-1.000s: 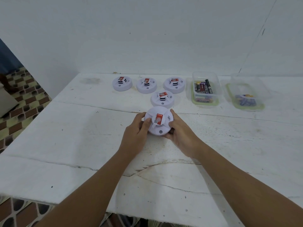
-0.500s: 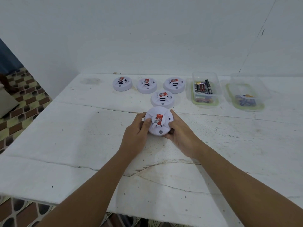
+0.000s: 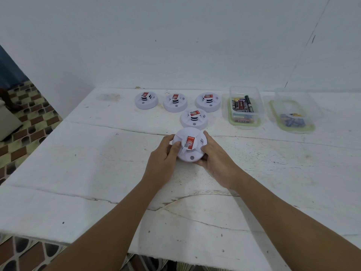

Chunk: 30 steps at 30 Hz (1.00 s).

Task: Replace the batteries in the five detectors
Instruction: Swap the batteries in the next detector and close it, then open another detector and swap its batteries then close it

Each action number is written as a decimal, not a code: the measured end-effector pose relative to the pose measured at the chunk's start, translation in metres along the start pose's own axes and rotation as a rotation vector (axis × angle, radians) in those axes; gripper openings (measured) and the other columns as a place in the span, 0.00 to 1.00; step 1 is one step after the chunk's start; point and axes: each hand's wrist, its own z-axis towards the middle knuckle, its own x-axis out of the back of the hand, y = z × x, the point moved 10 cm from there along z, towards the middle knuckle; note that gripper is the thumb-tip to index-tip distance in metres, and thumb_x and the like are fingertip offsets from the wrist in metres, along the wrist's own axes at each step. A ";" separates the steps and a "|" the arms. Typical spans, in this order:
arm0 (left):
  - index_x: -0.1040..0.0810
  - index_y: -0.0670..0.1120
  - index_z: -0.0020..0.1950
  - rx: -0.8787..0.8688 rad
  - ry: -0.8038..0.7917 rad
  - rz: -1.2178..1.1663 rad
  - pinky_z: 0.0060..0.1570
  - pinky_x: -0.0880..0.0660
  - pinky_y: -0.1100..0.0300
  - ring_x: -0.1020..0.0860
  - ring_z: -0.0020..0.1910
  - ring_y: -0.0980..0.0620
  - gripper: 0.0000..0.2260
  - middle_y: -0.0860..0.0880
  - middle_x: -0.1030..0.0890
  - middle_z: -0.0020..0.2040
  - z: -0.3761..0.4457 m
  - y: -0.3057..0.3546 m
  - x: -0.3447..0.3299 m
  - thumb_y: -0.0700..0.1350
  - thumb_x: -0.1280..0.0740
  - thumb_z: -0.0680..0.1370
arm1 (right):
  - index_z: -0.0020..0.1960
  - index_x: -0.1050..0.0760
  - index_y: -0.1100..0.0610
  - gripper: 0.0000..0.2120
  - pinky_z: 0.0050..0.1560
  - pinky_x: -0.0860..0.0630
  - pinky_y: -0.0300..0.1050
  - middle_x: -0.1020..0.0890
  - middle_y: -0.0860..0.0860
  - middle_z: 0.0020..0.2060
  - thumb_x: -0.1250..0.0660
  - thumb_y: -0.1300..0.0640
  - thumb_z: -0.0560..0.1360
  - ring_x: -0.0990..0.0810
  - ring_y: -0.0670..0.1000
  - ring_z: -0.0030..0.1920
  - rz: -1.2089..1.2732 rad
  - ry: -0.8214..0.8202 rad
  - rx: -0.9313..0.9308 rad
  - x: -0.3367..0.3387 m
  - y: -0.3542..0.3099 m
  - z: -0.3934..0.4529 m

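Nothing has moved: both hands point(image 3: 192, 163) still grip the detector point(image 3: 190, 146)

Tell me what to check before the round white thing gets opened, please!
1. Both hands grip the detector: ok. The left hand and right hand curl round the near detector.
2. Detector sits on the table: cannot tell, the hands hide its base.
3. Other four detectors out of the way: ok. The nearest one lies just behind, apart from the hands.
4. Batteries within reach: ok. The tub with dark batteries stands to the right.
5. Second tub ready: ok, a few batteries inside; whether old or new, cannot tell.
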 end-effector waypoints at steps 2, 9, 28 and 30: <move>0.24 0.53 0.69 0.005 -0.003 0.006 0.43 0.28 0.72 0.18 0.49 0.61 0.15 0.56 0.15 0.49 0.000 0.000 0.000 0.56 0.41 0.86 | 0.78 0.33 0.50 0.28 0.72 0.26 0.61 0.20 0.52 0.69 0.51 0.68 0.83 0.21 0.56 0.70 -0.002 -0.002 0.002 0.000 0.000 0.000; 0.23 0.52 0.69 0.017 -0.004 -0.022 0.45 0.26 0.72 0.18 0.50 0.60 0.14 0.56 0.15 0.50 0.000 -0.001 0.000 0.56 0.40 0.86 | 0.78 0.33 0.49 0.28 0.69 0.23 0.57 0.19 0.51 0.69 0.49 0.66 0.82 0.20 0.55 0.69 -0.023 0.011 -0.007 -0.002 0.000 0.000; 0.19 0.53 0.63 0.209 0.078 -0.028 0.54 0.20 0.49 0.17 0.46 0.50 0.11 0.52 0.15 0.52 0.071 -0.046 0.089 0.54 0.37 0.85 | 0.78 0.39 0.47 0.38 0.50 0.25 0.45 0.24 0.45 0.53 0.26 0.46 0.72 0.27 0.54 0.54 -0.783 -0.025 0.159 -0.083 -0.019 0.075; 0.19 0.51 0.64 0.235 0.028 -0.004 0.59 0.20 0.45 0.17 0.53 0.47 0.14 0.51 0.15 0.56 0.089 -0.048 0.089 0.55 0.37 0.84 | 0.76 0.37 0.47 0.39 0.43 0.29 0.42 0.21 0.53 0.50 0.31 0.38 0.69 0.26 0.54 0.47 -0.814 0.050 0.173 -0.078 -0.017 0.096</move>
